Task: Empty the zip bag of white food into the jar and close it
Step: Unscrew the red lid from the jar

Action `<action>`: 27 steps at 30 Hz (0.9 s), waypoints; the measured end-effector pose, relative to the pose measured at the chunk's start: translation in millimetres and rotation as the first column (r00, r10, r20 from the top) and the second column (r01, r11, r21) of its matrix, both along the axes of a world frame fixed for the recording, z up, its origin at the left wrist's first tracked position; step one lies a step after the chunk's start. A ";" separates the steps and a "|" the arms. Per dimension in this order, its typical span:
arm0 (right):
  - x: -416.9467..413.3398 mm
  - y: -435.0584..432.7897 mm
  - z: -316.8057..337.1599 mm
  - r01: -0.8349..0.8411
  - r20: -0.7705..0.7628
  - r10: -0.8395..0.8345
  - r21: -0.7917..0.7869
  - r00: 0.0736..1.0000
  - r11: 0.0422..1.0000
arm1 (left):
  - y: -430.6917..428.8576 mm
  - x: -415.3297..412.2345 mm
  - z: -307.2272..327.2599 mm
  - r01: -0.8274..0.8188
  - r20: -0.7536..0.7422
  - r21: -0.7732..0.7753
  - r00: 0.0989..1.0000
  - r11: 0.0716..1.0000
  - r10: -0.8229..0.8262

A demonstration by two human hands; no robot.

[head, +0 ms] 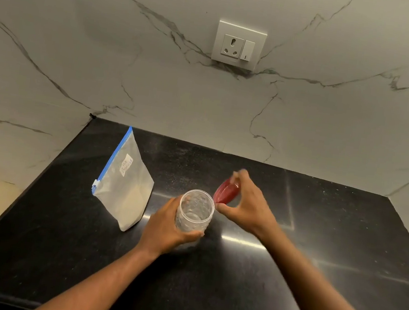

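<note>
In the left hand (162, 227), fingers wrapped around it, stands the open jar (194, 212). Just right of it, the right hand (248, 207) pinches the red lid (226, 191). The zip bag (124, 186) stands left of both.

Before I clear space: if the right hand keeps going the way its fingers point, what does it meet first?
The right hand, holding the red lid, points up-left; likely bare countertop, then the wall. Depth is unclear.

One head-worn wide-angle view looks forward and down, close over the desk (290, 244), facing the wall (155, 83).
</note>
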State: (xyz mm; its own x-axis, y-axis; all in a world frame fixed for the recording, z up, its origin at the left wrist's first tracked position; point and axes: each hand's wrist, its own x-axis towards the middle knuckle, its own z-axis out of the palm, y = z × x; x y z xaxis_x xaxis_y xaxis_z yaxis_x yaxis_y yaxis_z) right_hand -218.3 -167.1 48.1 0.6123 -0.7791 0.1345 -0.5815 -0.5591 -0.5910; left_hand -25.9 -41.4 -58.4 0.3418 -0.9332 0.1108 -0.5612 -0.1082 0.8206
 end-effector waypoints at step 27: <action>69.6 67.2 53.4 -0.290 0.193 0.293 -0.045 0.937 0.956 | 117.7 34.2 105.4 -0.256 0.006 -0.330 0.962 0.909 0.273</action>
